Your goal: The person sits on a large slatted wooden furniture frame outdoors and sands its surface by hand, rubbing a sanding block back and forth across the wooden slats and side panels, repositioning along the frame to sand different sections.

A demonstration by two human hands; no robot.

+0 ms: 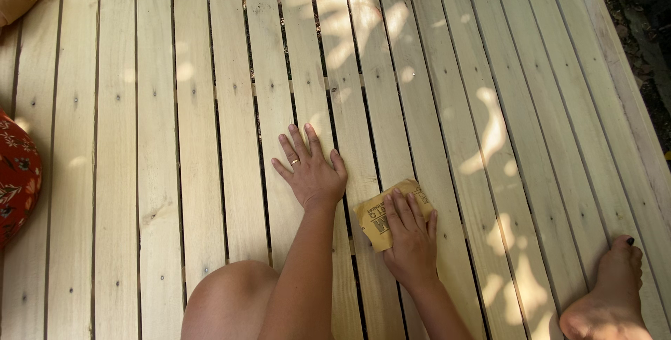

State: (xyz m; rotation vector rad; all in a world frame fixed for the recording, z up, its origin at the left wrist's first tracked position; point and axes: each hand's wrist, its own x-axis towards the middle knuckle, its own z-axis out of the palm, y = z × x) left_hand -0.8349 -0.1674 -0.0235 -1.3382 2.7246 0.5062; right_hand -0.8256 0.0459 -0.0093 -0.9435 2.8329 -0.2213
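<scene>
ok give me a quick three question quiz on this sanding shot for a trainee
1. True or false: the right hand presses a sheet of sandpaper flat on the wooden slats.
2. Which does the left hand do? A) grips a hammer B) rests flat, fingers spread, on the slats C) holds the sandpaper
3. Fill in: a bare ____ rests on the slats at the lower right.

Key: 1 true; 2 B; 3 foot
</scene>
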